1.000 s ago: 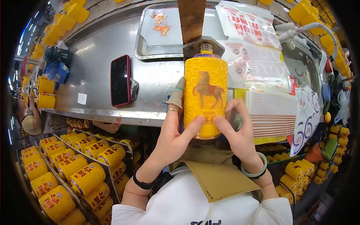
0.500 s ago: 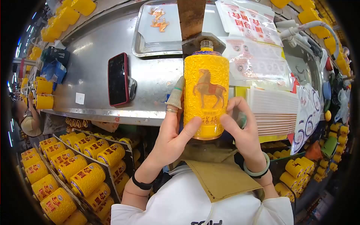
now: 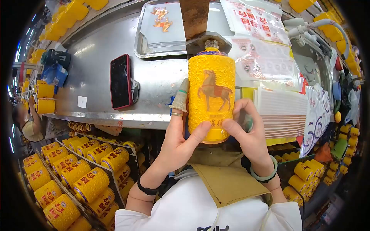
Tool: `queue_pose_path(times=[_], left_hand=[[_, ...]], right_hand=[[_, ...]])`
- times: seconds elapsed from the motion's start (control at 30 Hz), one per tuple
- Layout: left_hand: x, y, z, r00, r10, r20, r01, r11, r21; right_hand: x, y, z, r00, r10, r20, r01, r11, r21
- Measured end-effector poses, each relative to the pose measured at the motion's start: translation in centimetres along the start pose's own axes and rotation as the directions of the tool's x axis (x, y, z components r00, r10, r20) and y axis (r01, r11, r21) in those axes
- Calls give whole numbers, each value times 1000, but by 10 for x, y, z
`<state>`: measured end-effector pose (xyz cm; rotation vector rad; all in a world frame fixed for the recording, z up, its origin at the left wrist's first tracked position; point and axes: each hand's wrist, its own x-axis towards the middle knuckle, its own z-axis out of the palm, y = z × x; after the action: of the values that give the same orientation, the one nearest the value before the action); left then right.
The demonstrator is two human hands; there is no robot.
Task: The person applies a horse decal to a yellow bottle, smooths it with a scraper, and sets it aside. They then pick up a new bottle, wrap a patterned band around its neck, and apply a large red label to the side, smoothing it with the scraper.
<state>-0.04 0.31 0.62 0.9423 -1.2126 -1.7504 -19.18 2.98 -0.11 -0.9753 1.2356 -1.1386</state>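
Note:
Between my two hands is a yellow embossed bottle, its clear glass neck pointing away from me against a metal bracket. A brown horse picture with dark characters below it faces up. My left hand grips the bottle's left side, with a cloth finger cover on one finger and the thumb pressing near the characters. My right hand holds the lower right side, its thumb also on the characters. The fingers under the bottle are hidden.
A phone lies on the metal table. Behind it, a metal tray carries horse decals. Printed sheets and striped sheets lie to the right. Racks of yellow bottles stand at lower left; another person is at far left.
Both thumbs have shifted slightly inward over the characters. The bottle stays almost in place, and the view has moved very little.

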Motion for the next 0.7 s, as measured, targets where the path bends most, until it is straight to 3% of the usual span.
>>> queue_pose_path(times=[0.7], left_hand=[[-1,0,0,1000,-13,-7,13,1000,17]], right_hand=[[-1,0,1,1000,14,-3,-14,1000,6]])
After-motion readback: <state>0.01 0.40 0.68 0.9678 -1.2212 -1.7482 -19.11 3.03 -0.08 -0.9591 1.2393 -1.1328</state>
